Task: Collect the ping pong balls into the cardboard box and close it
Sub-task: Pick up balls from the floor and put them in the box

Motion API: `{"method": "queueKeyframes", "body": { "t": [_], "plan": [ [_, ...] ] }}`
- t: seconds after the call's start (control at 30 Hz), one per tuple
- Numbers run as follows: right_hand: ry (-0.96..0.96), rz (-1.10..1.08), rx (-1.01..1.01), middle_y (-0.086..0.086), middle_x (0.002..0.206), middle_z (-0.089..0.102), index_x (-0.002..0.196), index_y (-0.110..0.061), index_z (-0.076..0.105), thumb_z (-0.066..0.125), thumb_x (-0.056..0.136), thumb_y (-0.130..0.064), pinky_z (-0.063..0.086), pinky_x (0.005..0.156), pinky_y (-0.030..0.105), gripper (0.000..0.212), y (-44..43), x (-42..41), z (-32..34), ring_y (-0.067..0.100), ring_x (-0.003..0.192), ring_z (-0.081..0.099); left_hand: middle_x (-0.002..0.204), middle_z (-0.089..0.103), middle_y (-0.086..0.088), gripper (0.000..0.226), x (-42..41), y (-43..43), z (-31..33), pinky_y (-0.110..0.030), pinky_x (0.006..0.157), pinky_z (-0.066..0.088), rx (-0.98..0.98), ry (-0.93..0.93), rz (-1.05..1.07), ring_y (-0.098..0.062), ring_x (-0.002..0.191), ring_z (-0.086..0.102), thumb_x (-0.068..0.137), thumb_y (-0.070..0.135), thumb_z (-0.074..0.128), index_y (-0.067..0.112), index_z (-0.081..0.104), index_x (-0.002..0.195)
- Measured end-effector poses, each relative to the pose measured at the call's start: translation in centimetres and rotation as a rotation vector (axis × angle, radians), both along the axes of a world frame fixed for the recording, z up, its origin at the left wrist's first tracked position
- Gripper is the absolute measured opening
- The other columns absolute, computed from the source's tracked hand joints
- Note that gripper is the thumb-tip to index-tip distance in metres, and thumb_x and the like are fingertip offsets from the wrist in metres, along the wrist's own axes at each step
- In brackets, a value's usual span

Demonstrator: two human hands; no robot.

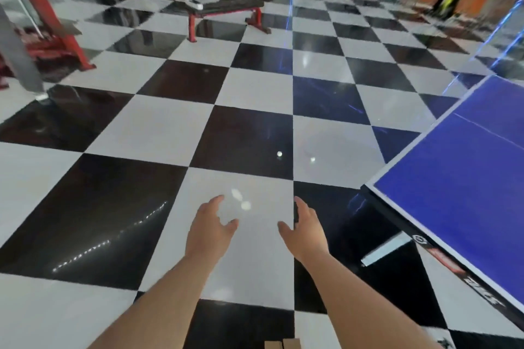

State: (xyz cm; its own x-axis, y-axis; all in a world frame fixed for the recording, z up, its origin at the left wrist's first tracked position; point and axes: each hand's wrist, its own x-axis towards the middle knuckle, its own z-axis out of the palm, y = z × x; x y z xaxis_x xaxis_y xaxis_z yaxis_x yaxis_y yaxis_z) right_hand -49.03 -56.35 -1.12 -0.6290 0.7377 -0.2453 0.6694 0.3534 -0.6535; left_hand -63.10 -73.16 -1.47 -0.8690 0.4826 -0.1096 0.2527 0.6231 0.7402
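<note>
We hold both hands out in front of us over the checkered floor, palms turned toward each other, with a bare gap between them. Our left hand is open, fingers loosely curled and thumb spread, gripping nothing. Our right hand is open in the same way, fingers slightly bent, also empty. Just beyond our left fingertips, on the white tile, lies a pale round blur with a second smear beside it; we cannot tell whether it is a ball or a light glare. Well ahead of our hands, past the right one, a ball sits on a black tile near its edge, and another ball rests just to its right on the neighbouring white tile, the two near each other but apart. To the right of our right hand stands the blue table, its corner pointing toward us. Below our forearms, at the bottom edge of the view between them, a sliver of the box shows; how its flaps stand we cannot tell. Far ahead of our left hand stands a red bench.
</note>
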Motion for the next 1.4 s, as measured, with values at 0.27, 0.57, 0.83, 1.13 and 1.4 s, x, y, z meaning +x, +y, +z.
{"method": "queueKeyframes", "body": {
  "t": [0.27,0.57,0.83,1.13,1.4],
  "plan": [
    [0.150,-0.151,0.063,-0.005,0.156,0.027,0.154,-0.039,0.017,0.062,0.092,-0.041,0.047,0.073,0.028,0.077,-6.9,-6.8,7.0,0.018,0.112,0.059,0.148,0.044,0.007,0.070,-11.9,-9.6,9.0,-0.041,0.090,0.056,-0.138,0.245,-0.155,-0.017,0.117,0.061,0.089,0.042,0.070,0.035,0.036,0.149],
    [0.099,-0.232,0.117,-0.002,0.153,0.032,0.152,-0.035,0.022,0.062,0.093,-0.040,0.047,0.070,0.028,0.072,-3.2,-10.7,6.7,0.017,0.107,0.060,0.139,0.049,0.005,0.068,-16.9,-3.0,11.4,-0.038,0.084,0.056,-0.014,0.247,-0.247,-0.012,0.103,0.059,0.091,0.038,0.069,0.032,0.037,0.150],
    [0.069,-0.276,0.105,0.001,0.152,0.036,0.153,-0.031,0.024,0.059,0.095,-0.040,0.051,0.084,0.033,0.068,8.3,-19.4,4.5,0.019,0.112,0.059,0.142,0.049,0.002,0.067,-25.5,11.1,9.7,-0.035,0.082,0.053,-0.065,0.243,-0.372,-0.018,0.113,0.060,0.091,0.036,0.070,0.030,0.038,0.150],
    [-0.064,-0.336,0.078,-0.002,0.153,0.032,0.153,-0.030,0.023,0.056,0.097,-0.039,0.055,0.080,0.033,0.065,25.6,-27.4,4.4,0.021,0.101,0.064,0.147,0.046,0.006,0.064,-35.3,30.2,7.7,-0.039,0.089,0.054,-0.193,0.234,-0.564,-0.019,0.114,0.061,0.092,0.039,0.069,0.033,0.038,0.149],
    [-0.176,-0.377,0.103,0.000,0.156,0.028,0.154,-0.031,0.020,0.055,0.099,-0.037,0.046,0.053,0.019,0.065,42.7,-34.1,2.7,0.020,0.093,0.067,0.149,0.045,0.006,0.064,-44.0,48.6,5.4,-0.039,0.092,0.055,-0.227,0.232,-0.675,-0.019,0.123,0.059,0.093,0.041,0.068,0.033,0.038,0.150]
  ]
}}
